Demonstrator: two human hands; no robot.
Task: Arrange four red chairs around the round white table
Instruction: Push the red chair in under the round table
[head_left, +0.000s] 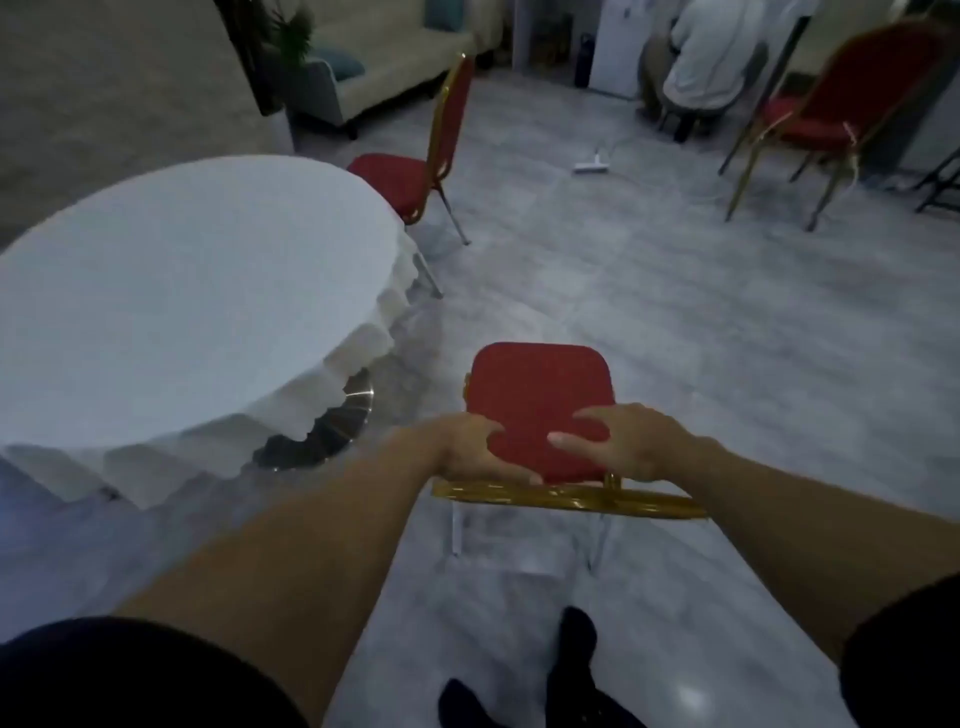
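A red chair with a gold frame (537, 389) stands right in front of me, seen from above and behind. My left hand (467, 449) and my right hand (631, 441) both grip the top of its backrest. The round table with a white cloth (171, 291) is to my left, a short gap from this chair. A second red chair (410, 171) is tucked at the table's far right side. A third red chair (841, 98) stands apart at the far right of the room.
The floor is grey marble tile. A person in a white shirt (711, 57) sits at the back. A white power strip (592, 163) and its cable lie on the floor. A pale sofa (384, 57) and a plant (285, 36) stand behind the table.
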